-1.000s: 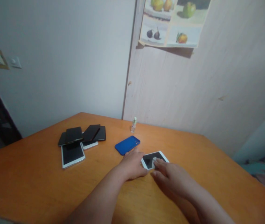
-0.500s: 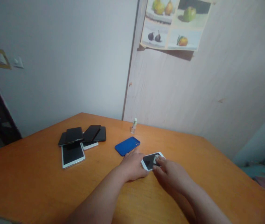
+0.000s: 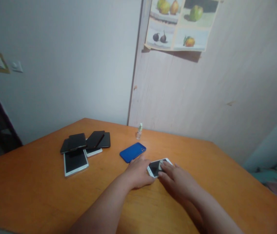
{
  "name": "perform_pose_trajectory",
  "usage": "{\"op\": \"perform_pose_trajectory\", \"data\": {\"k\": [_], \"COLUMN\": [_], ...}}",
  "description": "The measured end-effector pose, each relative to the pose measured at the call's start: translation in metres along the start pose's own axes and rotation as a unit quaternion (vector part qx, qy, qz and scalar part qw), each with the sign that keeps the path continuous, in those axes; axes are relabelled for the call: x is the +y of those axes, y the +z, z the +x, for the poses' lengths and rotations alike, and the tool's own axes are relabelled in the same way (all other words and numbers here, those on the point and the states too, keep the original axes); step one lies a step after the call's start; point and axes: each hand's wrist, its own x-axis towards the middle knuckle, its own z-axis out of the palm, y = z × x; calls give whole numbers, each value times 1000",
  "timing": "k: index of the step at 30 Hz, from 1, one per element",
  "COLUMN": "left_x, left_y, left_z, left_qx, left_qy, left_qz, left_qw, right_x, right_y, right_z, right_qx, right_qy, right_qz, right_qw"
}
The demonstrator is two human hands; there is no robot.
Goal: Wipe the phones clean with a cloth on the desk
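Observation:
A white smartphone [image 3: 154,167] with a dark screen lies face up on the orange table. My left hand [image 3: 139,172] grips its left end, thumb at the near side and fingers at the far side. Over the screen, my right hand [image 3: 175,178] presses a small white wipe [image 3: 160,166] under its fingertips; part of the wipe is hidden by the fingers. Just beyond my left hand lies a blue phone case [image 3: 133,152], its camera cut-out at the right end. A small clear spray bottle [image 3: 139,132] stands upright behind the case.
To the left, a white tablet [image 3: 75,162] lies partly under black devices [image 3: 77,142]. Beside them are more dark flat devices [image 3: 98,139] over a white-edged one [image 3: 94,152]. The table [image 3: 99,195] meets the wall at the back, where a fruit poster [image 3: 174,41] hangs.
My right hand has shifted slightly left across the screen with the wipe. My left hand keeps its hold on the smartphone.

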Motion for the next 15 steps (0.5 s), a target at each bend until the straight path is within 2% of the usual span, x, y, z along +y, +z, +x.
{"op": "perform_pose_trajectory", "data": {"k": [5, 9, 11, 13, 15], "left_x": [3, 4, 3, 3, 2], "left_y": [-3, -4, -4, -2, -1], "left_z": [-1, -2, -2, -1, -1], "left_qx": [-4, -6, -1, 0, -1], "left_qy": [-8, 4, 11, 11, 3], "left_qz": [10, 7, 3, 3, 8], "left_qw": [1000, 1000, 1000, 1000, 1000], "right_x": [3, -12, -11, -3, 7], "right_y": [15, 14, 13, 14, 17], "right_z": [11, 3, 3, 7, 12], "right_qx": [16, 4, 0, 5, 17], "right_qy": [33, -55, -76, -37, 33], "right_qz": [-17, 15, 21, 8, -15], "right_qw": [999, 998, 997, 999, 999]}}
